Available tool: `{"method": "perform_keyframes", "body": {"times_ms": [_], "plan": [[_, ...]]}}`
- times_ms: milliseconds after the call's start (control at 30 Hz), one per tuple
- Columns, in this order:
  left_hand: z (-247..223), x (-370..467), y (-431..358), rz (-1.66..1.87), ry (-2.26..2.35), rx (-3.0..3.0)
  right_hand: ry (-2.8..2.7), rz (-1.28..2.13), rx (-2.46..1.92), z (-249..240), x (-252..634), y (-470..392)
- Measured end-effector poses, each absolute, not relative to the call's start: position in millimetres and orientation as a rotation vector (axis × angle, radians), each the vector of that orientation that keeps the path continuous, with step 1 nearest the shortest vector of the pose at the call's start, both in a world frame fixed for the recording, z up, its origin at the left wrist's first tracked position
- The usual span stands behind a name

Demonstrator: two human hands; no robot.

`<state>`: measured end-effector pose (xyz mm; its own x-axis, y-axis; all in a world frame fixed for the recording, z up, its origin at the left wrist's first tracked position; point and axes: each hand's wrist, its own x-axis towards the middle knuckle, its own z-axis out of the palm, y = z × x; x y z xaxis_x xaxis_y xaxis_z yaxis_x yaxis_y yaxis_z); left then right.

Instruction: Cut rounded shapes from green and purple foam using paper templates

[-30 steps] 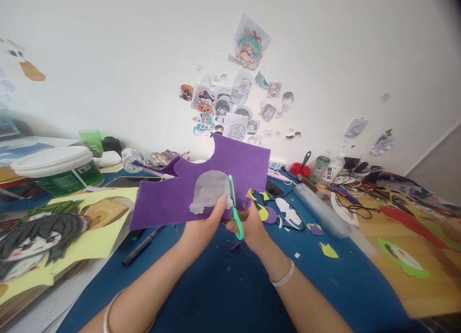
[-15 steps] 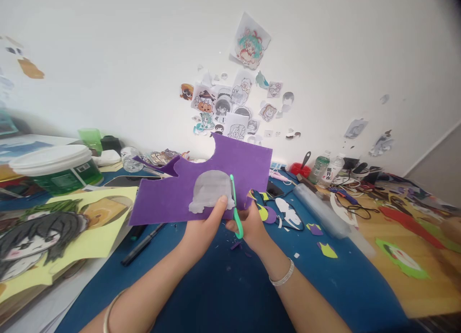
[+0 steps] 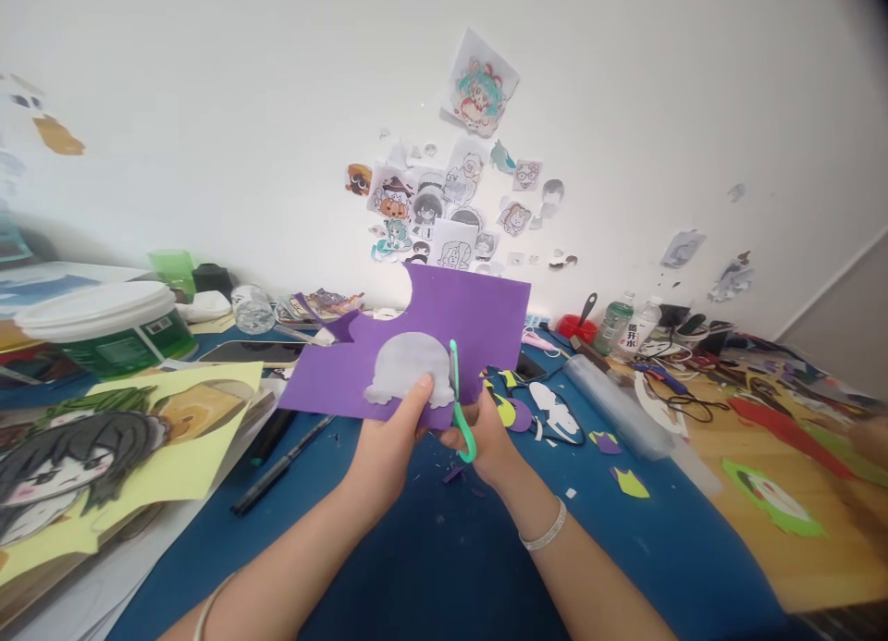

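Note:
Above the blue table cover, my left hand (image 3: 392,437) pinches a purple sheet (image 3: 478,313), its thumb pressing a grey paper cutout (image 3: 409,359) flat against it. The cutout has a rounded top and a wavy lower edge. The purple sheet has curved notches along its upper edge and a bent strip at the left. My right hand (image 3: 486,437) is closed on green-handled scissors (image 3: 466,435). Their upper part stands along the cutout's right edge, in front of the sheet. The fingers of my right hand are partly hidden behind the scissors and sheet.
Purple and yellow scraps (image 3: 630,481) lie on the right of the blue cover (image 3: 388,567). Pens (image 3: 281,465) and a character picture on yellow sheets (image 3: 215,437) are at left, below a white-lidded tub (image 3: 104,317). Bottles (image 3: 635,326) and a clear roll (image 3: 617,405) stand or lie at right.
The purple sheet has turned slightly and its left end has shifted right. The scissors have moved a little right and down along the cutout's edge. Both hands keep their holds.

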<state>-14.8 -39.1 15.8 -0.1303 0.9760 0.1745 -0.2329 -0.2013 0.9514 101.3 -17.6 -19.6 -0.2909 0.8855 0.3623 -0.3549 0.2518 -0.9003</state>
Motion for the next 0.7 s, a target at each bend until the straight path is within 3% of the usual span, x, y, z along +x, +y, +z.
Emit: {"method": "perform_keyframes", "body": {"times_ms": [100,700], "plan": [[23,-15,-41,1.445,0.939,1.087,-1.378,1.296,-0.571,-15,100,-20],[-3,-9,-46,1.784,1.401,1.482,-1.341,0.955,-0.727,-15,88,-22]]}}
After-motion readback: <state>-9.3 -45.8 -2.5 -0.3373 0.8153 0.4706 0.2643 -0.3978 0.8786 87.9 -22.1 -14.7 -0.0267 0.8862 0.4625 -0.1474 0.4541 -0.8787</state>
